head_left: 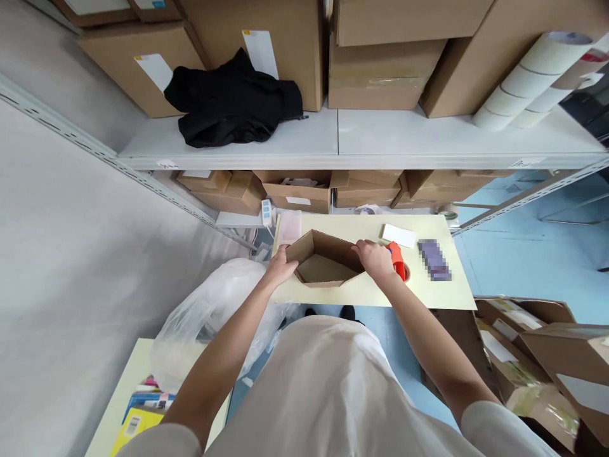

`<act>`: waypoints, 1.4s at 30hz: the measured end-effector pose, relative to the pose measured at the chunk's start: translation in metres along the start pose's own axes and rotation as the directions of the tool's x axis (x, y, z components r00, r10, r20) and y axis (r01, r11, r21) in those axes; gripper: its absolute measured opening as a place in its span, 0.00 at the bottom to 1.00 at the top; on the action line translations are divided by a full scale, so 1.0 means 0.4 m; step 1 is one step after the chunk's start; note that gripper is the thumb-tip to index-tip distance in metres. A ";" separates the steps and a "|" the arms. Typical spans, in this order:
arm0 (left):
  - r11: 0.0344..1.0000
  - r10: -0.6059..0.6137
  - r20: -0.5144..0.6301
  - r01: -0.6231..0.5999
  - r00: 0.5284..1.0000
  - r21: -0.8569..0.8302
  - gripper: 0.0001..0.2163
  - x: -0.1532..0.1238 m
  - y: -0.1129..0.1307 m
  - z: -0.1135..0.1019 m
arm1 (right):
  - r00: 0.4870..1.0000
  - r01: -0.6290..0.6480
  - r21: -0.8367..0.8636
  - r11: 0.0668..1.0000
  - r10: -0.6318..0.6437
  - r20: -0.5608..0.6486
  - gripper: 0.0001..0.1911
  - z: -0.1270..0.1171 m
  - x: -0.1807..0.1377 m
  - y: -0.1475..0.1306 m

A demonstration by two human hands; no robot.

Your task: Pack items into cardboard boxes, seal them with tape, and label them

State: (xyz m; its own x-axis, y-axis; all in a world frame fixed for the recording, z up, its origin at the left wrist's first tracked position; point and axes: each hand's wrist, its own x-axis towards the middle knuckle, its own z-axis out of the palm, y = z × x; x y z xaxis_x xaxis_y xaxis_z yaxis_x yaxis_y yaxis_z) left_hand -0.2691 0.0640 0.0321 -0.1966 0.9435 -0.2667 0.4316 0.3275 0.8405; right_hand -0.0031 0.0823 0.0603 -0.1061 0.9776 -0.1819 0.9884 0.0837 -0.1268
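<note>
Cardboard box (337, 249), open at the top, sits between the person's two hands in the head view, over a pale yellow table (454, 297). I can see the left hand (281, 266) pinching its left end, thumb along the inner side and the other fingers bent round the outside. The right hand (375, 259) has its fingers curled together over the right end; where that thumb presses, I can't tell from here.

Just right of the right fingers lies an orange-red tape dispenser (396, 254), partly behind the hand. A white flat piece (398, 235) is a little beyond those fingers, and a blurred purple item (434, 259) lies farther to their right. Just past the left fingertips is a translucent pinkish sheet (290, 225). Left of the left hand, a clear plastic bag (190, 324) bulges beside the table.

Well beyond both sets of fingers runs a white shelf (314, 138), bearing a crumpled black garment (235, 101) on the left and stacked white rolls (528, 79) on the far right.
</note>
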 end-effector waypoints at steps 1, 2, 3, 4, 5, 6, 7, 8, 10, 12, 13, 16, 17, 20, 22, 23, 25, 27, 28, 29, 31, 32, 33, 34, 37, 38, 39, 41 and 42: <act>1.000 0.007 -0.046 -0.006 0.999 0.017 0.22 0.006 -0.002 0.002 | 1.000 0.001 -0.003 1.000 -0.001 0.010 0.17 0.001 -0.001 -0.004; 1.000 0.015 -0.080 -0.013 0.997 0.029 0.21 0.011 -0.003 0.003 | 1.000 0.006 -0.012 1.000 -0.006 0.024 0.17 0.003 -0.001 -0.009; 0.999 0.027 -0.101 -0.023 0.995 0.042 0.20 0.015 -0.002 0.003 | 0.999 0.017 -0.026 1.000 -0.016 0.045 0.16 0.004 -0.001 -0.013; 0.997 0.047 -0.111 -0.040 0.993 0.061 0.18 0.019 0.000 0.001 | 0.997 0.030 -0.043 0.999 -0.027 0.068 0.16 0.005 0.000 -0.018; 0.994 0.074 -0.116 -0.064 0.990 0.093 0.16 0.022 0.005 -0.002 | 0.995 0.041 -0.060 0.997 -0.035 0.092 0.15 0.006 0.002 -0.023; 0.987 0.103 -0.122 -0.086 0.987 0.138 0.12 0.025 0.011 -0.005 | 0.993 0.048 -0.075 0.996 -0.039 0.110 0.14 0.006 0.005 -0.027; 0.977 0.128 -0.127 -0.103 0.984 0.189 0.09 0.029 0.018 -0.008 | 0.992 0.052 -0.088 0.995 -0.042 0.122 0.13 0.006 0.007 -0.031; 0.964 0.142 -0.133 -0.107 0.981 0.242 0.08 0.032 0.028 -0.011 | 0.991 0.058 -0.098 0.994 -0.045 0.128 0.13 0.005 0.010 -0.034; 0.927 0.134 -0.127 -0.079 0.983 0.366 0.09 0.039 0.052 -0.014 | 0.989 0.075 -0.120 0.990 -0.058 0.137 0.13 0.003 0.014 -0.040; 0.843 0.095 -0.055 -0.051 0.994 0.536 0.05 0.040 0.081 -0.007 | 0.985 0.102 -0.153 0.983 -0.078 0.153 0.14 0.001 0.013 -0.046; 0.774 0.068 -0.002 -0.051 0.998 0.631 0.03 0.036 0.097 0.000 | 0.983 0.116 -0.169 0.979 -0.089 0.161 0.14 0.000 0.011 -0.048; 0.543 0.017 0.148 -0.133 0.989 0.829 0.09 0.007 0.137 0.039 | 0.980 0.137 -0.203 0.970 -0.103 0.170 0.15 0.001 0.003 -0.056; 0.489 0.023 0.189 -0.175 0.982 0.854 0.10 -0.007 0.145 0.054 | 0.980 0.139 -0.208 0.968 -0.105 0.167 0.15 0.002 0.001 -0.058; 0.411 0.057 0.287 -0.285 0.956 0.866 0.13 -0.045 0.149 0.091 | 0.981 0.154 -0.216 0.964 -0.122 0.153 0.16 0.007 -0.001 -0.060; 0.408 0.057 0.301 -0.298 0.952 0.863 0.14 -0.057 0.140 0.097 | 0.979 0.164 -0.216 0.962 -0.133 0.152 0.16 0.010 0.000 -0.059; 0.411 0.058 0.300 -0.297 0.952 0.862 0.14 -0.057 0.135 0.094 | 0.979 0.167 -0.214 0.963 -0.135 0.155 0.16 0.011 0.003 -0.057; 0.420 0.065 0.316 -0.313 0.947 0.852 0.15 -0.047 0.127 0.079 | 0.978 0.168 -0.210 0.963 -0.136 0.160 0.16 0.012 0.013 -0.054; 0.440 0.047 0.352 -0.335 0.935 0.833 0.20 -0.029 0.123 0.057 | 0.976 0.182 -0.207 0.961 -0.151 0.156 0.16 0.009 0.033 -0.053; 0.453 0.029 0.367 -0.339 0.930 0.824 0.22 -0.019 0.122 0.046 | 0.973 0.201 -0.201 0.959 -0.171 0.155 0.16 0.006 0.047 -0.054; 0.467 0.010 0.374 -0.335 0.927 0.819 0.22 -0.011 0.121 0.037 | 0.967 0.229 -0.189 0.955 -0.200 0.159 0.16 0.002 0.062 -0.056; 0.493 -0.039 0.350 -0.287 0.936 0.822 0.21 0.003 0.118 0.026 | 0.945 0.308 -0.145 0.940 -0.286 0.156 0.15 -0.008 0.088 -0.063; 0.508 -0.072 0.315 -0.236 0.946 0.828 0.21 0.006 0.116 0.025 | 0.938 0.339 -0.124 0.933 -0.324 0.125 0.15 -0.013 0.095 -0.066; 0.524 -0.113 0.271 -0.175 0.956 0.833 0.21 0.009 0.114 0.027 | 0.942 0.336 -0.110 0.935 -0.331 0.065 0.16 -0.017 0.096 -0.069; 0.538 -0.160 0.228 -0.109 0.960 0.836 0.22 0.009 0.111 0.031 | 0.957 0.288 -0.099 0.953 -0.290 -0.015 0.19 -0.020 0.090 -0.071; 0.566 -0.268 0.150 0.030 0.952 0.824 0.31 0.006 0.101 0.052 | 0.985 -0.062 0.026 0.998 0.066 -0.161 0.37 -0.014 0.041 -0.066; 0.575 -0.281 0.144 0.047 0.949 0.817 0.33 0.004 0.098 0.059 | 0.979 -0.162 0.092 0.983 0.172 -0.110 0.38 -0.009 0.022 -0.062; 0.588 -0.290 0.140 0.061 0.947 0.807 0.36 0.002 0.095 0.065 | 0.974 -0.222 0.147 0.964 0.227 -0.023 0.35 -0.006 0.007 -0.058; 0.617 -0.292 0.141 0.073 0.946 0.784 0.38 -0.001 0.090 0.073 | 0.962 -0.261 0.206 0.943 0.235 0.141 0.26 -0.003 -0.009 -0.054; 0.632 -0.289 0.146 0.074 0.946 0.772 0.38 -0.002 0.087 0.076 | 0.956 -0.264 0.202 0.943 0.228 0.181 0.22 -0.004 -0.010 -0.055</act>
State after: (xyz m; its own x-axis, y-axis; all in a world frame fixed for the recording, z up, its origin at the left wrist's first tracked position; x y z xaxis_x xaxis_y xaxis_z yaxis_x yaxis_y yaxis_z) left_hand -0.2272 0.0763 0.0472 -0.1825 0.8056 -0.5637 0.9375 0.3154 0.1471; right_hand -0.0242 0.0770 0.0654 0.1046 0.9191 -0.3799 0.9381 -0.2180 -0.2690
